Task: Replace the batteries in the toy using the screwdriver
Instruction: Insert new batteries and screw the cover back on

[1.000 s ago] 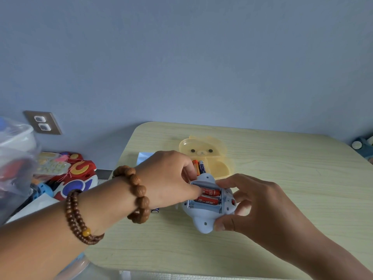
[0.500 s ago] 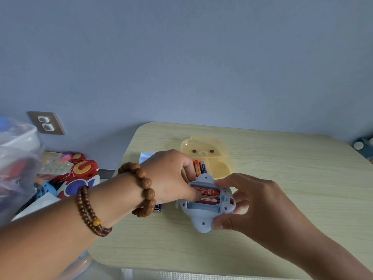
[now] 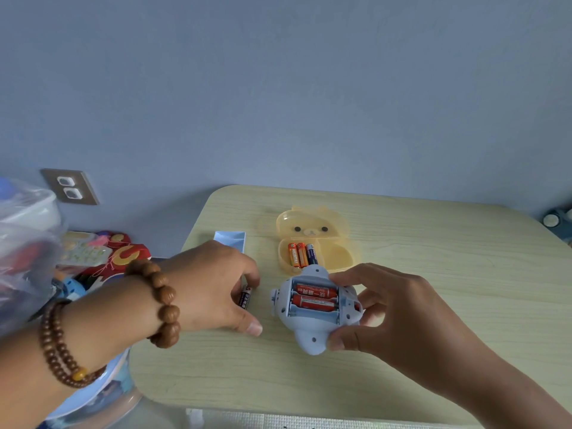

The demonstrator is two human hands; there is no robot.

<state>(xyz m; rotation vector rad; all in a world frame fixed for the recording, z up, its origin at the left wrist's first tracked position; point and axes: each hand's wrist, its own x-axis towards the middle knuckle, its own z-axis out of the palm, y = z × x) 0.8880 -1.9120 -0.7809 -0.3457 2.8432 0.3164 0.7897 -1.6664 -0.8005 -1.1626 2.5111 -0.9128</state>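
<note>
Toy point(image 3: 312, 314), gripped by right hand point(image 3: 390, 308), lies well inside table point(image 3: 448, 243) edges.

toy point(image 3: 312, 339) | blue, compartment open | two red batteries point(image 3: 314, 293) inside | dark battery point(image 3: 245, 300) beside

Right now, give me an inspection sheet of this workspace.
Surface: pale wooden table, rounded corners.
Job's things: toy, compartment open, two red batteries in, one slot empty; yellow case open, three loose batteries inside; dark battery on table; screwdriver not seen.
Clutter: small blue tray beyond left hand.
Hands: left hand curls over dark battery, grip unclear; right hand holds toy.
Cables: nothing seen.
Surroundings: blue wall, wall socket, toys and plastic bag at left.
</note>
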